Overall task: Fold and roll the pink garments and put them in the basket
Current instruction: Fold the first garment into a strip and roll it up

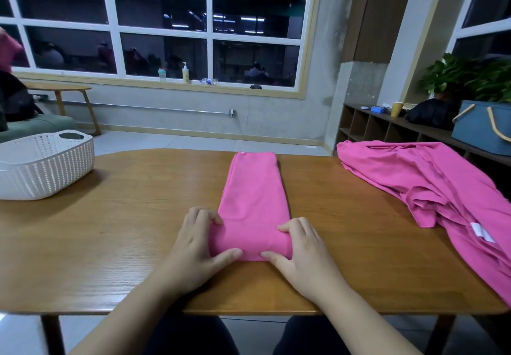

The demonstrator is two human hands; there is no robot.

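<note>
Garment [253,197], folded into a long narrow pink strip, lies at the centre of the table [110,230], its near end turned over into a short roll. Left hand [197,241] grips the roll's left end: curled fingers lie on top, thumb presses the near face. Right hand [300,246] grips the right end likewise, fingers curled over the top, thumb against the near face. Fabric is smooth, matte knit with soft rounded folds. Second garment [431,183], same pink, lies crumpled and unfolded at the table's right edge, a white label showing. Basket [44,166], white perforated plastic with a cut-out handle, stands at the far left corner. Table surface is varnished wood grain.
</note>
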